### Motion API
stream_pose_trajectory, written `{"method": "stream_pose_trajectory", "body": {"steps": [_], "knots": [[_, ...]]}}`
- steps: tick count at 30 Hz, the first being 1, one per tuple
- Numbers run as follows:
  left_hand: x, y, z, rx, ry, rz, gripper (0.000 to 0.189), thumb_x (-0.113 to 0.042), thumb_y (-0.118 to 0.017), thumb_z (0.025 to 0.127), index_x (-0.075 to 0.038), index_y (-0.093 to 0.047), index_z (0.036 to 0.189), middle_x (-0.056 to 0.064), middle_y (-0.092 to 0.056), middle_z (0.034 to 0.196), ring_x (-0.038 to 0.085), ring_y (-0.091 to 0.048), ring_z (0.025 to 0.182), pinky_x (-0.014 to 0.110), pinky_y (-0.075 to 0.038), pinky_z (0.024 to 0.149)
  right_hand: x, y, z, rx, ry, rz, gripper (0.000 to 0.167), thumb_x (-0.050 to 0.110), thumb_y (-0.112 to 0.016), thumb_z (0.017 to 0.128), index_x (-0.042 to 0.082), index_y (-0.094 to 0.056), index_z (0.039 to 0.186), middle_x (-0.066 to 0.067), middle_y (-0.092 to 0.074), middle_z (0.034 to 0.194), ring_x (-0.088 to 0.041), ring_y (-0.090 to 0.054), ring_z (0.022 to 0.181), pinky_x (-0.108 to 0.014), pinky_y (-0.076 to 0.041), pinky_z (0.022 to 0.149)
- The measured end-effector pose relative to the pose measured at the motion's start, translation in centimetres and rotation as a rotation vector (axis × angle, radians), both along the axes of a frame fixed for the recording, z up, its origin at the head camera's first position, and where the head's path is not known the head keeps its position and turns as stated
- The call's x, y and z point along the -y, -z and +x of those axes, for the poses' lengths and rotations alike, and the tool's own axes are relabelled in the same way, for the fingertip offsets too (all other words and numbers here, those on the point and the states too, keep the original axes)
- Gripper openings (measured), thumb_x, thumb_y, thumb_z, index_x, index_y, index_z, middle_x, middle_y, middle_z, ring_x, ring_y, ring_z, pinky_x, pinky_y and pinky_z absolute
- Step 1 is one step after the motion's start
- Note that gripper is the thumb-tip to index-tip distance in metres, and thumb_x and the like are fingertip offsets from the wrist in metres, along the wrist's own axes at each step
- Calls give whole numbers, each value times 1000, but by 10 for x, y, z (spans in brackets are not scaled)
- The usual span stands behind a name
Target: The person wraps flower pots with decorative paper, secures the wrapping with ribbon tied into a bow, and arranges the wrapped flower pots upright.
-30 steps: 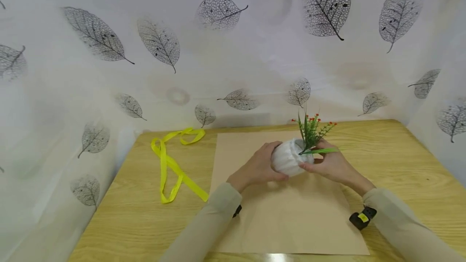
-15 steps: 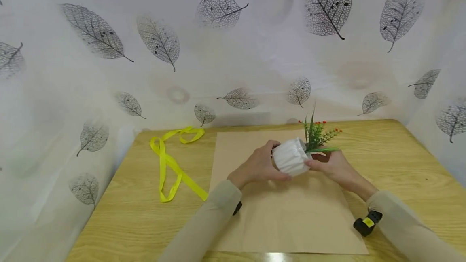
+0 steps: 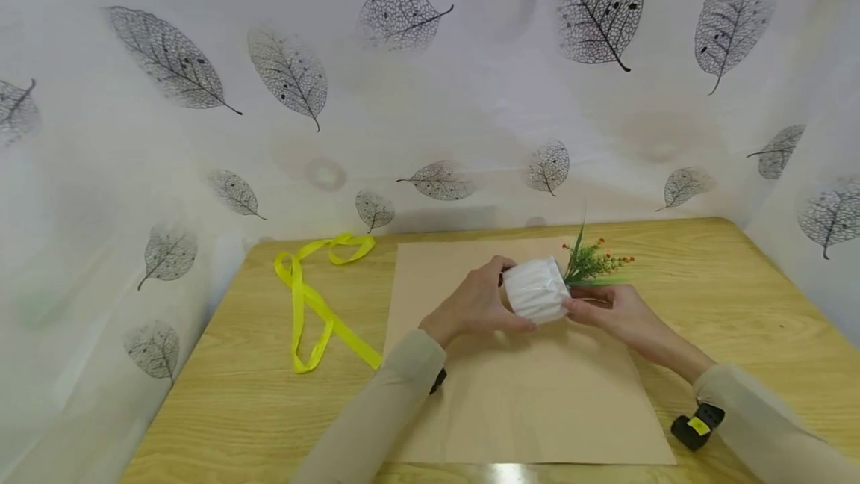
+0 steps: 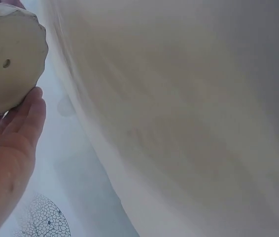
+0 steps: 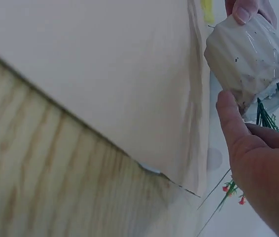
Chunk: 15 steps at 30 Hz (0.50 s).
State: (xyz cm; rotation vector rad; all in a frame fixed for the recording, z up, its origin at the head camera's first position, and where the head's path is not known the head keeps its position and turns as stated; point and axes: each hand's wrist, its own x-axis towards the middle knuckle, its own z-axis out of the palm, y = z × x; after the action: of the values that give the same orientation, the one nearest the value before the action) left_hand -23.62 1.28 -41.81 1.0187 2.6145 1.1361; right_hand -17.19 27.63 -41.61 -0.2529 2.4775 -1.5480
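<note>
A white ribbed flower pot [image 3: 535, 290] is held above the brown paper, tilted so its mouth faces right. Green sprigs with small red flowers [image 3: 590, 263] stick out of that mouth. My left hand [image 3: 466, 303] grips the pot around its base end, thumb below and fingers above. At the rim, my right hand [image 3: 621, 317] holds the pot, with its thumb on the near side; part of its fingers is hidden behind the stems. In the left wrist view the pot's flat underside [image 4: 23, 64] shows a small round hole.
A large sheet of brown paper [image 3: 537, 409] lies flat under the hands on the wooden table [image 3: 228, 394]. To its left is a loosely looped yellow ribbon [image 3: 312, 297]. Behind the table hangs a pale curtain [image 3: 437, 110] printed with dark leaves.
The pot has tipped further, its mouth and flowers swinging right and slightly down. My right hand has moved right and down with the rim; my left hand has barely moved.
</note>
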Motion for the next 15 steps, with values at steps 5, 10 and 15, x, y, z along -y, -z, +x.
{"method": "stream_pose_trajectory", "body": {"steps": [5, 10, 15], "knots": [[0, -1, 0, -19, -3, -30, 87, -39, -94, 69, -7, -49, 136, 4, -66, 122, 11, -64, 107, 20, -51, 92, -16, -6, 6, -41, -193, 112, 58, 24, -65, 101, -15, -49, 141, -27, -66, 131, -13, -72, 111, -25, -60, 86], [1, -1, -1, -34, -9, -87, 88, -40, -93, 68, -8, -49, 136, 3, -65, 121, 9, -61, 101, 19, -51, 89, -36, -27, 15, -63, -380, 156, 35, 14, -67, 99, -11, -66, 123, -12, -78, 103, -5, -72, 86, -30, -61, 66], [2, -1, -2, -38, -9, -97, 86, -39, -93, 68, -9, -49, 136, 2, -65, 119, 9, -60, 98, 20, -50, 88, -44, -48, 19, -222, -219, 190, 21, 11, -72, 95, 5, -73, 115, 2, -75, 90, -10, -67, 73, -31, -56, 55]]}}
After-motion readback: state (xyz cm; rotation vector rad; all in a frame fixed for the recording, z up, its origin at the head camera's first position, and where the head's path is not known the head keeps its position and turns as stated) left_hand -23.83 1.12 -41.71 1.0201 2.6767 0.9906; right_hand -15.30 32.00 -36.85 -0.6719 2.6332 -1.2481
